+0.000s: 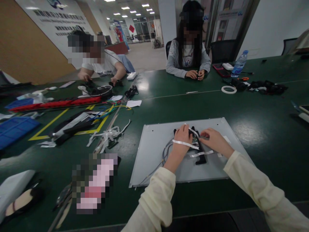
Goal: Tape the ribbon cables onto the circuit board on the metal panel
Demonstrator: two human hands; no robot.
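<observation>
A black frame-like part (pixel 201 158) with a circuit board inside lies on a light grey panel (pixel 154 154). My left hand (pixel 181 138) rests over its left side, fingers curled and closed at the far end of a narrow white strip (pixel 193 131). At the part's right edge, my right hand (pixel 213 139) pinches near the strip's other end; its fingertips partly hide what they hold. Another white strip (pixel 185 144) lies across the back of my left hand. A third white strip (pixel 201 154) crosses the part lower down. Grey cable (pixel 165 153) loops out on the left.
Crumpled white strips (pixel 108 137) lie left of the panel, with a pixelated pink object (pixel 98 180) nearer me. A tape roll (pixel 229 90) and a water bottle (pixel 239 64) stand further right. Blue trays (pixel 18 130) are far left. Two people sit opposite, hands on the table.
</observation>
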